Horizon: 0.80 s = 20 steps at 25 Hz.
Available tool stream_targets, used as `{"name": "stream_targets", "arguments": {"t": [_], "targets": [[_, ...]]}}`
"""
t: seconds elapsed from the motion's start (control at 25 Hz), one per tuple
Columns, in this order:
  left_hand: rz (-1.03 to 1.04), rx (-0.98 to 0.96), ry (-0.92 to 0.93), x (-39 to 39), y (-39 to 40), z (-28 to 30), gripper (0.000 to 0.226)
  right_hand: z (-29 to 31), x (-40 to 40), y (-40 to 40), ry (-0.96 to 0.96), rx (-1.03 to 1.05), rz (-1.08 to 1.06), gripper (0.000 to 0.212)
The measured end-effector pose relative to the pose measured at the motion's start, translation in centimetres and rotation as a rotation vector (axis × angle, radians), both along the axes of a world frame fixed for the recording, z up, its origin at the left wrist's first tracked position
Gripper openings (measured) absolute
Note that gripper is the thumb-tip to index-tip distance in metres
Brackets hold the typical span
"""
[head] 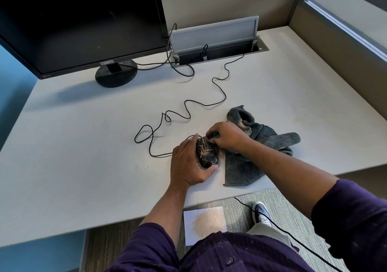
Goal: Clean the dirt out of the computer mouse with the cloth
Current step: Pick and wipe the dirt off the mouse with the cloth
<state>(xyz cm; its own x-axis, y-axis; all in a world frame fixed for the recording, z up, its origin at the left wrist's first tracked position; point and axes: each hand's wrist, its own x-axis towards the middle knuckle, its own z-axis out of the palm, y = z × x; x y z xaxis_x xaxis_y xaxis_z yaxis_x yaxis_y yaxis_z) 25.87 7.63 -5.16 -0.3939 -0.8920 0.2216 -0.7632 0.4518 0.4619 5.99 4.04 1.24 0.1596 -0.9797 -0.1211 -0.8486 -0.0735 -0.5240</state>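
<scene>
Gripping the dusty black mouse [207,154] near the desk's [83,146] front edge, the left hand [188,164] wraps fingers over its left side, thumb under the near end. Right hand [227,136] pinches a fold of the gray cloth [261,143] against the mouse's far end.

Bright daylight from the right; soft shadows, sharp focus, bowed edges.

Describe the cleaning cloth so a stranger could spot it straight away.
On the pale desk, look right of the dusty black computer mouse, near the front edge. The crumpled grey microfibre cloth lies under the right hand; it is the only fabric on the desk.
</scene>
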Motion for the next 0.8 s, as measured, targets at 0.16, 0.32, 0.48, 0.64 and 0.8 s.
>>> {"name": "stream_targets", "arguments": {"t": [0.16, 0.32, 0.48, 0.64, 0.8], "targets": [[-0.001, 0.004, -0.001, 0.0, -0.1, -0.2, 0.11, 0.3, 0.2, 0.0, 0.033, 0.013, 0.104, 0.019], [-0.002, -0.006, 0.0, 0.1, -0.2, -0.4, 0.11, 1.0, -0.6, 0.3, 0.03, 0.055, 0.182, 0.016], [0.0, -0.012, 0.003, 0.0, -0.1, -0.5, 0.109, 0.4, 0.6, 0.0, 0.0, -0.031, 0.007, 0.01], [-0.001, -0.007, -0.01, 0.0, -0.2, -0.7, 0.11, 0.8, 0.5, 0.2, -0.016, 0.031, 0.083, 0.011], [0.0, -0.004, -0.014, 0.1, -0.3, -0.8, 0.111, 1.5, -0.1, 0.3, -0.01, 0.09, 0.162, 0.01]]}}
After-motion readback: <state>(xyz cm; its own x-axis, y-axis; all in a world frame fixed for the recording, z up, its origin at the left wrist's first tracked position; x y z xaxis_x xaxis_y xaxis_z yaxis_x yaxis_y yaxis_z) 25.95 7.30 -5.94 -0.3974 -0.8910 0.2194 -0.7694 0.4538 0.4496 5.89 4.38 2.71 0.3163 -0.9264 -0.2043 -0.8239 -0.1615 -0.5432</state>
